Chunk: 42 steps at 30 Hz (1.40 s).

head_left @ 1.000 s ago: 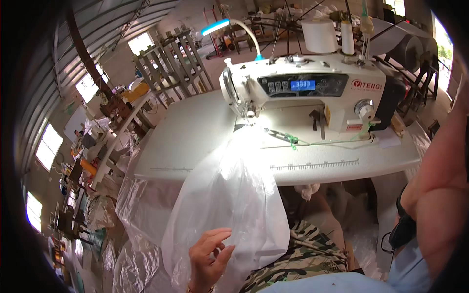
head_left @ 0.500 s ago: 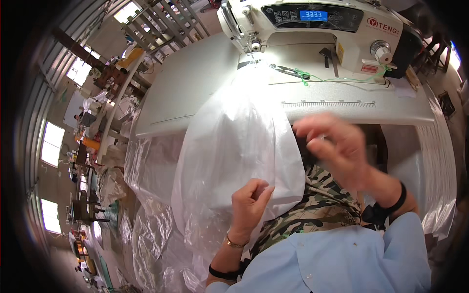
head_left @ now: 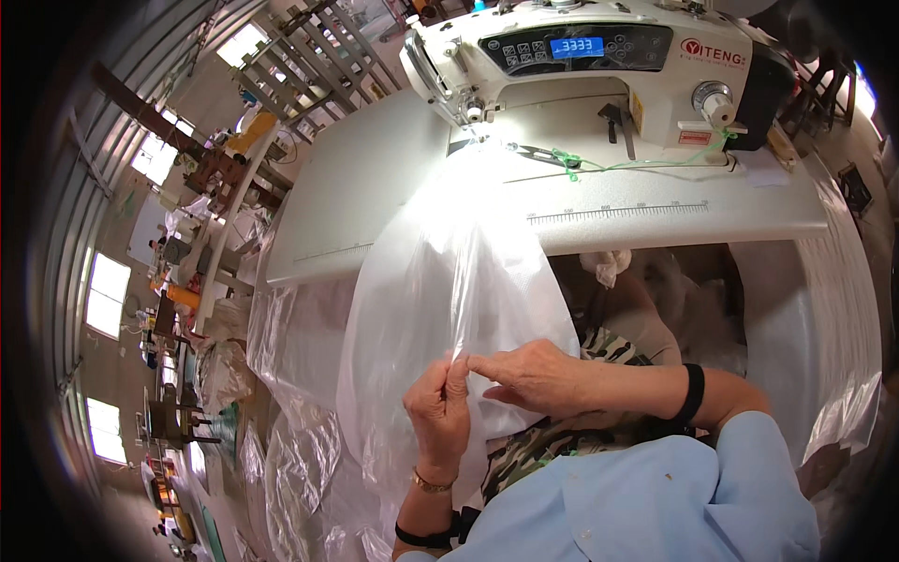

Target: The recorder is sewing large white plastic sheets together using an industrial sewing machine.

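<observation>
White plastic (head_left: 435, 300) is pinched between fingers of the left hand (head_left: 438, 417), the right hand (head_left: 541, 379) just beside, grip unclear.

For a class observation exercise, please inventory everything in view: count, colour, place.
Sewing machine: one, white, top right
Display: one, blue, on machine
Table: one, pale grey, under machine
Thread: some, green, on table
Slim tool: one, dark, beside thread
Sheet: at least one, translucent white, centre
Crinkled plastic: uncounted, clear, lower left
Racking: uncounted, grey, upper left
Windows: four, white, left side
Clutter: many, mixed colours, far left
Patterned garment: one, camouflage, lap
Shirt: one, light blue, bottom
Armbands: two, black, both arms
Bracelet: one, gold, left wrist
Left hand: one, bare, pinching sheet
Right hand: one, bare, against left hand
</observation>
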Each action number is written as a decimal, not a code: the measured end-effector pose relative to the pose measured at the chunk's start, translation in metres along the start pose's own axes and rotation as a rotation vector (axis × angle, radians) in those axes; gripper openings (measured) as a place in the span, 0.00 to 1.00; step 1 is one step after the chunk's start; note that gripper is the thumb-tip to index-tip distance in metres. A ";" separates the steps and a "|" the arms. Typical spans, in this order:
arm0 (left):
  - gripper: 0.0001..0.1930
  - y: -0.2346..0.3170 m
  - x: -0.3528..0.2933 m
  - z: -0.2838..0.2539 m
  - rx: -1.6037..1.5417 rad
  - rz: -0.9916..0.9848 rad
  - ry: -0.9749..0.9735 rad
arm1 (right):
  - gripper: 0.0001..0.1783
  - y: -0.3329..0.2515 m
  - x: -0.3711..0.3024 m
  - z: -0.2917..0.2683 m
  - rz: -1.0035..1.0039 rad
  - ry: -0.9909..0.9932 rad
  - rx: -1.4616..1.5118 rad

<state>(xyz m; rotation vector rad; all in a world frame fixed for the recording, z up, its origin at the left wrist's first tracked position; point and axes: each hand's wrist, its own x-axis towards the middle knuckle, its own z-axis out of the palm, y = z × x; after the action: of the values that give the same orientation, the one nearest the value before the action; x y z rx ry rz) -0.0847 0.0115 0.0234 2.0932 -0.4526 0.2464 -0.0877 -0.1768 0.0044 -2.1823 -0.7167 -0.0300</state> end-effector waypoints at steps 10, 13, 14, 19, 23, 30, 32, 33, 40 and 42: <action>0.05 0.020 0.001 0.011 -0.507 -0.288 -0.215 | 0.14 0.041 -0.043 0.001 0.218 0.881 0.023; 0.03 0.024 0.004 0.021 -0.157 -0.010 -0.307 | 0.13 0.057 -0.066 0.015 0.673 0.366 0.806; 0.03 0.027 0.005 0.024 -0.023 0.112 -0.291 | 0.13 0.045 -0.066 0.015 0.604 0.353 0.977; 0.03 0.032 0.000 0.031 0.218 0.276 -0.288 | 0.13 0.002 -0.071 0.009 0.428 0.276 1.163; 0.03 0.031 0.000 0.031 0.224 0.289 -0.289 | 0.08 0.007 -0.070 0.011 0.181 0.235 0.660; 0.07 0.018 -0.002 0.031 -0.085 0.122 -0.240 | 0.06 -0.001 -0.059 0.016 0.057 0.079 0.565; 0.09 0.012 0.001 0.023 -0.119 0.026 -0.279 | 0.08 -0.006 -0.052 0.022 -0.048 0.068 0.450; 0.11 0.010 0.001 0.019 -0.147 -0.063 -0.327 | 0.08 -0.007 -0.049 0.024 -0.045 0.049 0.448; 0.05 0.018 0.012 -0.022 0.073 0.060 -0.103 | 0.11 0.058 -0.008 0.026 0.236 0.362 0.597; 0.04 0.029 0.029 -0.047 0.161 0.196 -0.051 | 0.16 0.060 0.035 0.037 0.350 0.534 0.556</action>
<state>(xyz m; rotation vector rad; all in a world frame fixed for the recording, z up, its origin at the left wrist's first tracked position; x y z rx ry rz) -0.0695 0.0314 0.0810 2.2176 -0.6898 0.3540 -0.0362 -0.1636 -0.0533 -1.6250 -0.0207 -0.1989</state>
